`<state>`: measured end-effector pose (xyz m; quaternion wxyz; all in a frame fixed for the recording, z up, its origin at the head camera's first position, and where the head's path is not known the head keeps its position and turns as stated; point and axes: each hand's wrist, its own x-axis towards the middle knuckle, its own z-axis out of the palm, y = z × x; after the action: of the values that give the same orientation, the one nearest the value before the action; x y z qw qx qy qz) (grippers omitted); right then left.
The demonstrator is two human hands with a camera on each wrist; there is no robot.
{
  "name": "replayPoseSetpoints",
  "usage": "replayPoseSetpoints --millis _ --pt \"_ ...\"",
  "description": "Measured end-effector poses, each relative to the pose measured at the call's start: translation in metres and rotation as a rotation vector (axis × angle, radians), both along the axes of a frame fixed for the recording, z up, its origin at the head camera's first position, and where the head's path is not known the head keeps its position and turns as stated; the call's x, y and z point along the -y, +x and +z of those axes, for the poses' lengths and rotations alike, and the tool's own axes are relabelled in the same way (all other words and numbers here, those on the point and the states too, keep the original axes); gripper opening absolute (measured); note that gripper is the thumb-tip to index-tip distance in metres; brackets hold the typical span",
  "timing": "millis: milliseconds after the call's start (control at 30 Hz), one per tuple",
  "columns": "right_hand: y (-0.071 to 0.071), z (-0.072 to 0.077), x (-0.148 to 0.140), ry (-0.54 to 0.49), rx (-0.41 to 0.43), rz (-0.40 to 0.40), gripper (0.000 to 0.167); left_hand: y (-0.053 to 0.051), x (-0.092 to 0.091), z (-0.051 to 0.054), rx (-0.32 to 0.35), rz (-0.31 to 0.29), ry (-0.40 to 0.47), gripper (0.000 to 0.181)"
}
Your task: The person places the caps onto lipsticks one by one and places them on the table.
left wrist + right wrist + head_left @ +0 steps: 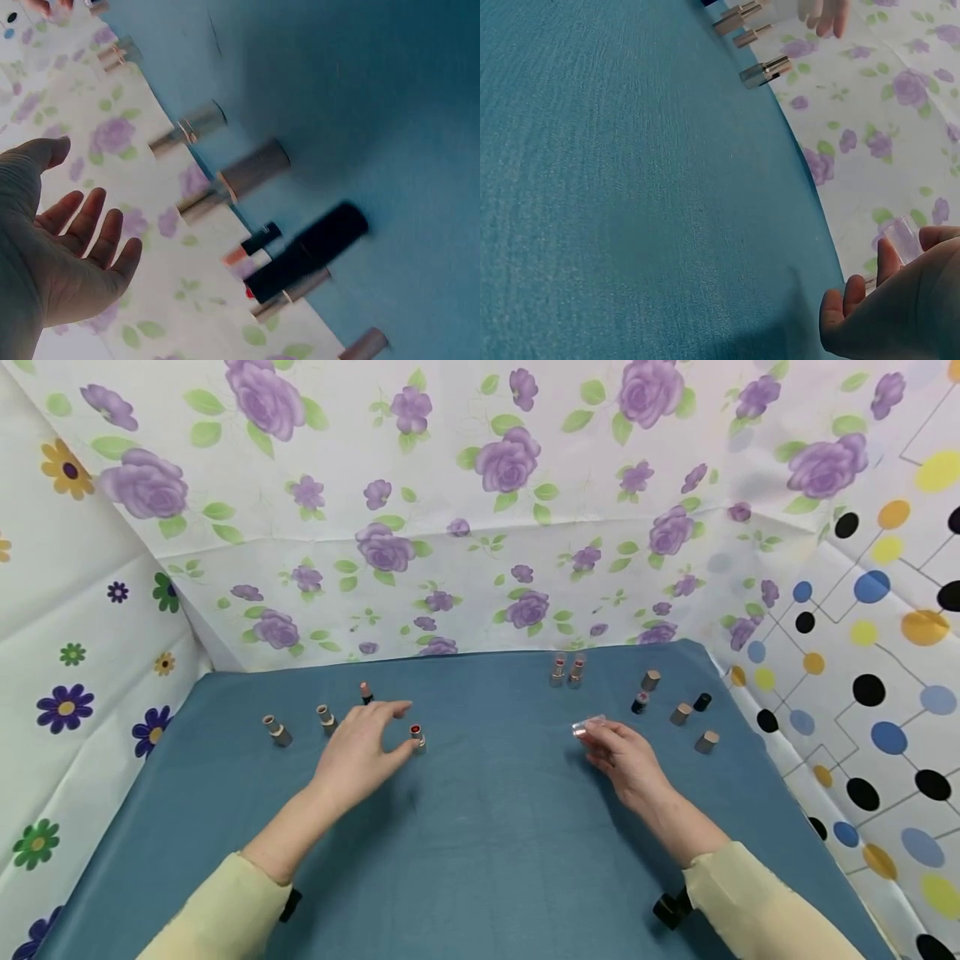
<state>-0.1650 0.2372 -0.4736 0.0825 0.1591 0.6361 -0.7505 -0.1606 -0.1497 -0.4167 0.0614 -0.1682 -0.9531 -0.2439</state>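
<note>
My left hand (356, 747) is raised over the cloth with fingers spread and nothing held. Close by its thumb stands an uncapped lipstick (418, 740) with a dark red tip and a clear, silvery base. Beyond this hand is a coral lipstick (366, 693) in a black base. The left wrist view shows the loose fingers (82, 232) apart from the lipsticks; a large black tube (307, 251) there is blurred. My right hand (624, 762) pinches a clear lipstick cap (588, 725) between thumb and fingers, above the cloth; the right wrist view also shows this cap (904, 238).
Two open lipsticks (277, 732) (327, 720) stand at left. Two clear-capped lipsticks (557, 670) (576, 671) are at the back. Right of my right hand are brownish caps (681, 714), a black cap (702, 702) and a small black-based lipstick (640, 702). Patterned sheets border the blue cloth (480, 860).
</note>
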Motion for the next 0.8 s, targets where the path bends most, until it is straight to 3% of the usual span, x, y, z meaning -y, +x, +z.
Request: replayPoseSetpoints --millis 133,400,533,800 --pt "0.000 0.001 0.001 0.004 0.003 -0.007 0.040 -0.019 0.006 -0.001 0.104 0.017 -0.036 0.059" --pt "-0.001 0.001 0.005 0.015 -0.003 -0.002 0.040 -0.049 0.000 -0.013 0.304 -0.021 -0.228 0.051" --pt "-0.002 -0.001 0.007 0.010 0.003 -0.002 0.042 -0.058 -0.003 -0.017 0.368 -0.014 -0.261 0.043" --pt "-0.001 -0.002 0.006 0.003 0.006 0.003 0.044 -0.067 -0.005 -0.024 0.418 -0.034 -0.234 0.031"
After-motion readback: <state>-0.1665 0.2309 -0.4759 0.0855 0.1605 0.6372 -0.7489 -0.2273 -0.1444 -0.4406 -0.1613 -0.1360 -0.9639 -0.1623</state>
